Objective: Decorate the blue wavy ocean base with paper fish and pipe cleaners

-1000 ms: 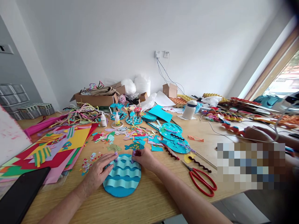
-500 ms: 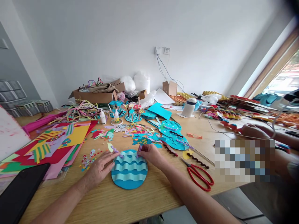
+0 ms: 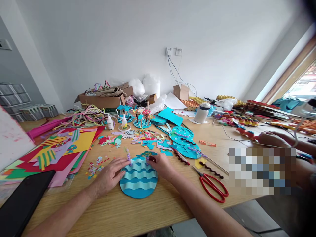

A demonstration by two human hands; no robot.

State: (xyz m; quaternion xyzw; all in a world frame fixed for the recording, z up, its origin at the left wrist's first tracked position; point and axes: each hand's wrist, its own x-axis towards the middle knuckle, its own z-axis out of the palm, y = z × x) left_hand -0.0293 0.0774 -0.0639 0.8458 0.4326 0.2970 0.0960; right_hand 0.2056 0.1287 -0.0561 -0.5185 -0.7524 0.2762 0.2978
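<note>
In front of me on the table lies a round blue disc (image 3: 138, 192) with wavy light-blue paper strips across it. At its upper left edge a curly purple pipe cleaner (image 3: 128, 156) stands upright, topped by a pale green piece. The fingertips of my left hand (image 3: 111, 174) close against this pipe cleaner, the thumb lying by the disc's rim. My right hand (image 3: 163, 166) pinches a second curly purple pipe cleaner (image 3: 147, 160) at the upper right edge. Behind the disc shows a blue paper fish (image 3: 145, 154), partly hidden by my right fingers.
Red-handled scissors (image 3: 213, 187) and brown curly pipe cleaners (image 3: 214, 170) lie to the right. Coloured paper sheets (image 3: 85, 141) and a black phone (image 3: 24, 200) are on the left. Glue bottles (image 3: 110, 122) stand farther back. A co-worker's hand (image 3: 274, 140) is at the far right.
The left pipe cleaner has swung from leaning left to upright under my left fingers. My right fingers stay at the other pipe cleaner. The view has shifted slightly.
</note>
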